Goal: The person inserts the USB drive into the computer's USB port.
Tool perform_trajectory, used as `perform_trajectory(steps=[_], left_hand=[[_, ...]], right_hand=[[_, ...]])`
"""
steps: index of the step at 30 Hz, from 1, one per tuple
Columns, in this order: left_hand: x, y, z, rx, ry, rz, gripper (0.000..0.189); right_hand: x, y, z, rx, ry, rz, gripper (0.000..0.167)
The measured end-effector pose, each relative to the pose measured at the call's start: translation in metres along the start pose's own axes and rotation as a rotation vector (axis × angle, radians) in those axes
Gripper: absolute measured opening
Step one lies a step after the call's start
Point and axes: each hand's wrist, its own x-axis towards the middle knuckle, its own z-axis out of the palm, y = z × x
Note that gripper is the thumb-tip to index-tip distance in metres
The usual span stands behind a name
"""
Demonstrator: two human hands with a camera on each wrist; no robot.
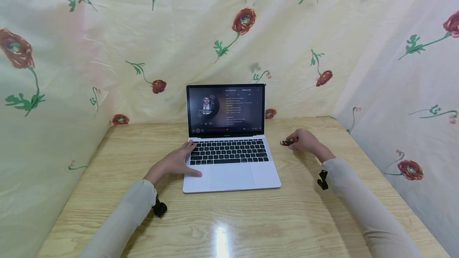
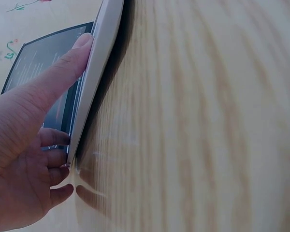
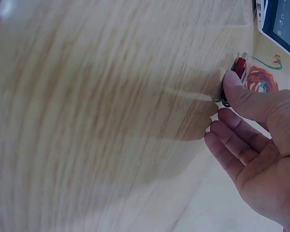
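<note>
An open silver laptop point(image 1: 233, 176) stands on the wooden table, its screen point(image 1: 247, 108) showing a music player with lyrics. My left hand point(image 1: 175, 160) rests at its left side, thumb stretched over the palm rest and fingers by the keyboard's left edge. In the left wrist view, the thumb point(image 2: 63, 72) lies along the laptop's edge and the fingertips touch near its back corner. To the right of the laptop, my right hand point(image 1: 305, 140) pinches a small USB stick point(image 3: 240, 67), dark and red with a shiny frame, between thumb and forefinger. The other fingers are loosely bent.
Floral cloth point(image 1: 287, 31) hangs behind the table and along both sides. The wooden tabletop point(image 1: 258, 222) stretches in front of the laptop, with a bright light reflection on it. Black straps with small cameras point(image 1: 159, 208) sit on both wrists.
</note>
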Motion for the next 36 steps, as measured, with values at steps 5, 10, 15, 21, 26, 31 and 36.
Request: perform_trajectory(steps=[5, 10, 15, 21, 26, 31, 36], left_hand=[[-0.0002, 0.0002, -0.0003, 0.001, -0.001, 0.0, 0.124], [-0.0003, -0.0002, 0.0004, 0.002, -0.001, -0.001, 0.124], [-0.0004, -0.0001, 0.0007, 0.003, 0.0, -0.004, 0.124], [-0.0002, -0.0003, -0.0002, 0.012, 0.007, -0.008, 0.124], [0.0001, -0.0008, -0.0013, 0.013, 0.006, -0.009, 0.125], [0.0004, -0.0009, -0.0013, 0.018, 0.005, -0.012, 0.124], [0.0009, -0.0004, -0.0009, 0.021, 0.002, -0.013, 0.125]], right_hand=[[0.0009, 0.0013, 0.0018, -0.001, 0.013, 0.01, 0.032], [0.0014, 0.001, 0.0025, -0.008, 0.019, 0.002, 0.03], [0.0013, -0.0002, 0.0021, -0.012, 0.021, -0.006, 0.029], [0.0019, -0.0005, 0.003, -0.018, 0.035, -0.002, 0.027], [0.0024, -0.0008, 0.0031, -0.022, 0.05, 0.005, 0.024], [0.0029, -0.0008, 0.0033, -0.017, 0.056, -0.003, 0.02], [0.0038, -0.0019, 0.0043, 0.002, 0.06, -0.015, 0.016]])
